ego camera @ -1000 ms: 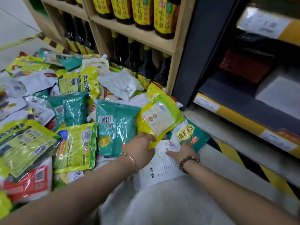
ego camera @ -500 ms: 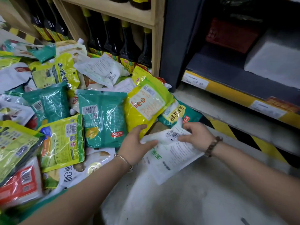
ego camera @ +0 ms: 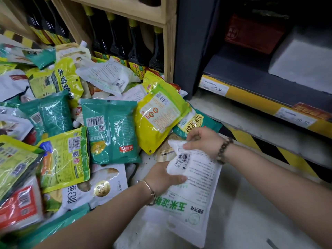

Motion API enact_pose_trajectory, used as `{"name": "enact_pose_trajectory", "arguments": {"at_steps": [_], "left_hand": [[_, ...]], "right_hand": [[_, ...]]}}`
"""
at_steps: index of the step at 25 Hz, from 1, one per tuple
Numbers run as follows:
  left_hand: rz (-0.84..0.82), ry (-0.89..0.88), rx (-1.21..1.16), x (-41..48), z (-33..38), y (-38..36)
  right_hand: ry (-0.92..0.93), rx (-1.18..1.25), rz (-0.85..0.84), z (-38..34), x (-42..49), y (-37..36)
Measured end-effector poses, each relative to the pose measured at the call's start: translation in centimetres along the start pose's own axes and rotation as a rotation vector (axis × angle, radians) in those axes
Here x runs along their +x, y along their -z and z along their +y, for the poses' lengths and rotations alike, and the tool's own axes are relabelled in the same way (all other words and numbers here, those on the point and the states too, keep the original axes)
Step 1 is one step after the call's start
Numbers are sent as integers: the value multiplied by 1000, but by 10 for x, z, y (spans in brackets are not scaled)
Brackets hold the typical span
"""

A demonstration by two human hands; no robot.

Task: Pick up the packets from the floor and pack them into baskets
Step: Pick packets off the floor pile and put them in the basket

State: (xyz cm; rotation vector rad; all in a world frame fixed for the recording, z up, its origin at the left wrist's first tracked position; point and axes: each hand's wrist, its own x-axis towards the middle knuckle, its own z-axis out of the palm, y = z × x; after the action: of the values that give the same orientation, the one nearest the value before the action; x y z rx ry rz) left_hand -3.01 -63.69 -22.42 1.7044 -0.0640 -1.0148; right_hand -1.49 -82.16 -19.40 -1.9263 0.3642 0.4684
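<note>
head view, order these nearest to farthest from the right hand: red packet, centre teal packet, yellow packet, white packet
From the right hand:
1. white packet, pinched in it.
2. yellow packet, just to its left.
3. centre teal packet, further left.
4. red packet, far lower-left corner.

— What's at the top?
— A wooden shelf (ego camera: 168, 51) upper left, dark bottles (ego camera: 116, 42) standing in it; a dim grey shelf (ego camera: 242, 72) upper right, a yellow price strip (ego camera: 251, 97) on its edge.
— And lower right?
— Grey floor (ego camera: 251, 212), with black-and-yellow tape (ego camera: 265, 150) along the shelf's base.
</note>
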Motion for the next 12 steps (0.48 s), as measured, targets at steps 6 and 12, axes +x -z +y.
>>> {"name": "enact_pose_trajectory", "arguments": {"at_steps": [6,12], "left_hand": [[139,21,-84,20,-8,13],[321,73,-261,29,-22,22]], "right_hand": [[46,21,135,13,47,-1],[-175,-352,458,38,122,48]]}}
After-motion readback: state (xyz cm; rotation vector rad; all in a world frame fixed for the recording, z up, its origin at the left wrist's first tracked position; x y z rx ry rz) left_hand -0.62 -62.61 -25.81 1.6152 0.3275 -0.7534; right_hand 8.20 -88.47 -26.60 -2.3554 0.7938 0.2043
